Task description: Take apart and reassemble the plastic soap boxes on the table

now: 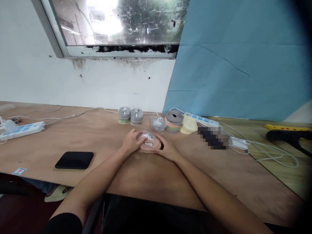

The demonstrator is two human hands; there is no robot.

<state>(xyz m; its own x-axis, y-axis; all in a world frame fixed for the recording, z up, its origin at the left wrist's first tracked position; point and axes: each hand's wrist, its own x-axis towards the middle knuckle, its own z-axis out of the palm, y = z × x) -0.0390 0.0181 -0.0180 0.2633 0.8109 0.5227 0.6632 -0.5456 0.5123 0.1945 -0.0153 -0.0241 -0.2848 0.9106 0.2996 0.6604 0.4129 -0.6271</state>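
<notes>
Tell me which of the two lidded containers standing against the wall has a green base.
The left container, as seen in the picture: its base is green, while the right container has a grey one.

Brown wooden tabletop [136, 180] carries clear-lidded round pinkish container [150, 143]; L of it, blk rect. phone [74, 160]; behind it, 2 grey-lidded plastic tubs [136, 116]; behind-R, stacked yellow plastic pcs [188, 125].

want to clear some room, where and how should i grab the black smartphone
I'd pinch the black smartphone across its long edges, coming from the left: it lies flat, lengthwise left to right, and the left forearm is past its right end.
</notes>
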